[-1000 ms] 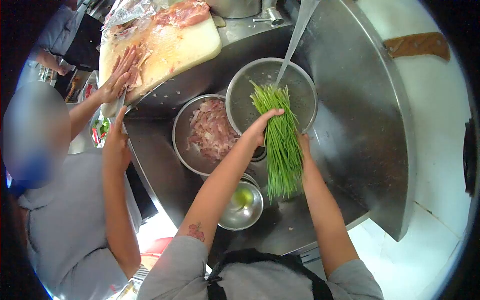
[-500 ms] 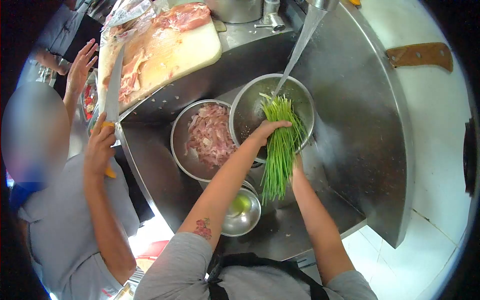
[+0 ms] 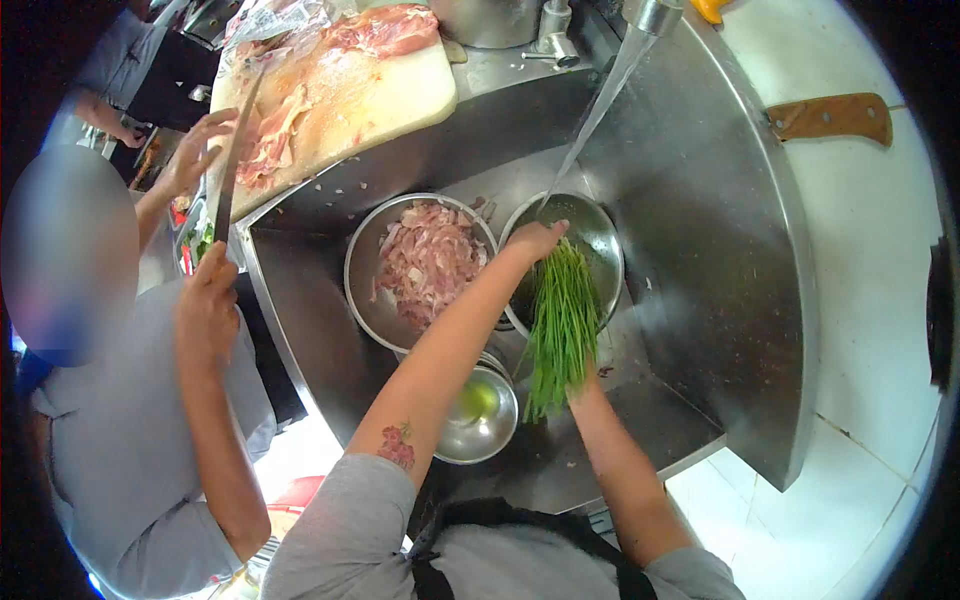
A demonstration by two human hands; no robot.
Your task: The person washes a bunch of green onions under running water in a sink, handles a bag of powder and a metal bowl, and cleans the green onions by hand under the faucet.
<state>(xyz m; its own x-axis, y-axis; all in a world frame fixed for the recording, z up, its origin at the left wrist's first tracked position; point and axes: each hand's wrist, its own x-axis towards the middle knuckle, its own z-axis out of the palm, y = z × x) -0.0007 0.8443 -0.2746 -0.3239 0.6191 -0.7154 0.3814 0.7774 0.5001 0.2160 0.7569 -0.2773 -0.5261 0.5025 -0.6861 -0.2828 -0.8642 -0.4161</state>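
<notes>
My left hand (image 3: 540, 240) is closed round the upper end of a bunch of long green chives (image 3: 562, 325). The bunch hangs over the near rim of a metal bowl (image 3: 607, 232), its leaf ends toward me. My right hand (image 3: 583, 388) is under the lower part of the leaves, which hide its fingers. From the tap (image 3: 657, 16), a stream of water (image 3: 601, 105) falls into the bowl just beyond my left hand. Left of it sits a larger metal bowl of sliced raw meat (image 3: 430, 255). A small metal bowl (image 3: 482, 440) with greenish liquid is nearer me.
The bowls stand inside a steel sink (image 3: 720, 250). At its back left lies a white cutting board (image 3: 400, 95) with raw meat (image 3: 385, 32). A co-worker on the left holds a knife (image 3: 232, 160). A wooden-handled knife (image 3: 830, 118) rests on the right ledge.
My left hand has shifted toward the bunch's upper end, and the chives hang a little lower toward me. The metal bowl shows more of its inside. The co-worker's knife and free hand have moved.
</notes>
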